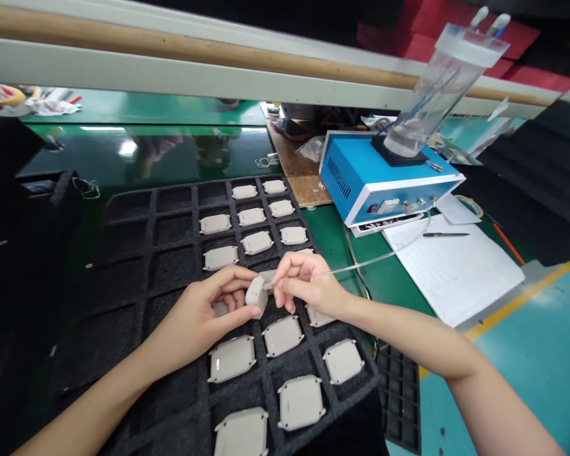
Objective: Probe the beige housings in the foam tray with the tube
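Note:
My left hand (204, 310) grips a beige watch case (255, 296) between thumb and fingers, tilted on edge above a black foam tray (173, 250). My right hand (308, 285) is closed around the end of a clear thin tube (361, 263), its tip held at the side of that case. Whether the tip touches the case I cannot tell. Several similar beige cases lie flat in the tray's compartments around my hands, such as one watch case (284, 335) just below them. The left columns of compartments hold none.
The tube runs to a blue control box (361, 168) at the back right. A clear cylinder (430, 95) stands tilted in view on top of it. Paper sheets (456, 266) with a pen (446, 235) lie to the right. A shelf rail (194, 60) crosses the back.

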Demonstrator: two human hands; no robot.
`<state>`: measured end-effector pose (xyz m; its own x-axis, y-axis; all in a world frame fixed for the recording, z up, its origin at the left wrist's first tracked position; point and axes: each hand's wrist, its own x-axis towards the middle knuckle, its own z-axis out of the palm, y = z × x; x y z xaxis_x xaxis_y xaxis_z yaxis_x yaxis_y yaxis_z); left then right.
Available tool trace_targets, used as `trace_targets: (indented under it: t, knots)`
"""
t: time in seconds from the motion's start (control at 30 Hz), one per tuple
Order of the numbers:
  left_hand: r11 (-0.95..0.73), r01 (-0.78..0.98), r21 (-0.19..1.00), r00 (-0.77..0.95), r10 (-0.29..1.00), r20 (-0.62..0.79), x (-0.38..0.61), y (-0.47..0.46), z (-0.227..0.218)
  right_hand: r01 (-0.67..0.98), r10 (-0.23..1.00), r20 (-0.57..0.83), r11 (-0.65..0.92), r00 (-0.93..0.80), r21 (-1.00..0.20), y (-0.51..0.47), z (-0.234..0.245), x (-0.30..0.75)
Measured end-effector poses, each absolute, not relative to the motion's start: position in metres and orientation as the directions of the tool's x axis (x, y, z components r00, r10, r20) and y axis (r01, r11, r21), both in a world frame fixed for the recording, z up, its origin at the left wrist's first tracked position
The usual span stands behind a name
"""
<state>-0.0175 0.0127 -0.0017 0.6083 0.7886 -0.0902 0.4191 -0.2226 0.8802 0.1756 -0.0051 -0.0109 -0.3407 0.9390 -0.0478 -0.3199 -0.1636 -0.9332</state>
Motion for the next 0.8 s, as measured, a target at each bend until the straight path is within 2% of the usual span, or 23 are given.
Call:
trace_targets:
  t: [0.8]
  knots:
    - [-0.213, 0.418, 0.883, 0.612, 0.785, -0.100, -0.0171, 0.0119, -0.0001, -0.318, 0.937, -0.044, -0.162, -0.348, -0.934, -0.0051, -0.0109, 0.1758]
